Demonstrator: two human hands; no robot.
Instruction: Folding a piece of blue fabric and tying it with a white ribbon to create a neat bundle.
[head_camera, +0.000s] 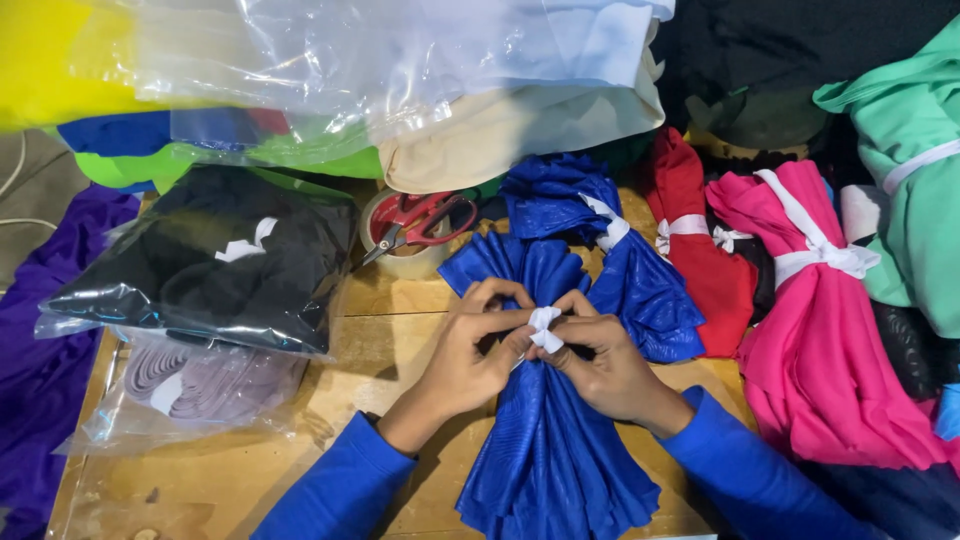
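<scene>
Blue sleeves, both hands over wooden table (250, 480). Left hand (470, 355) and right hand (600, 365): fingers pinched on white tie strip (545, 328) cinching blue fabric bundle (550, 440) at table centre. Bundle likely soft, light, slippery; best gripped at gathered waist. Second tied blue bundle (640, 280) just behind; red-handled scissors (420, 225) on tape roll (400, 262).
</scene>
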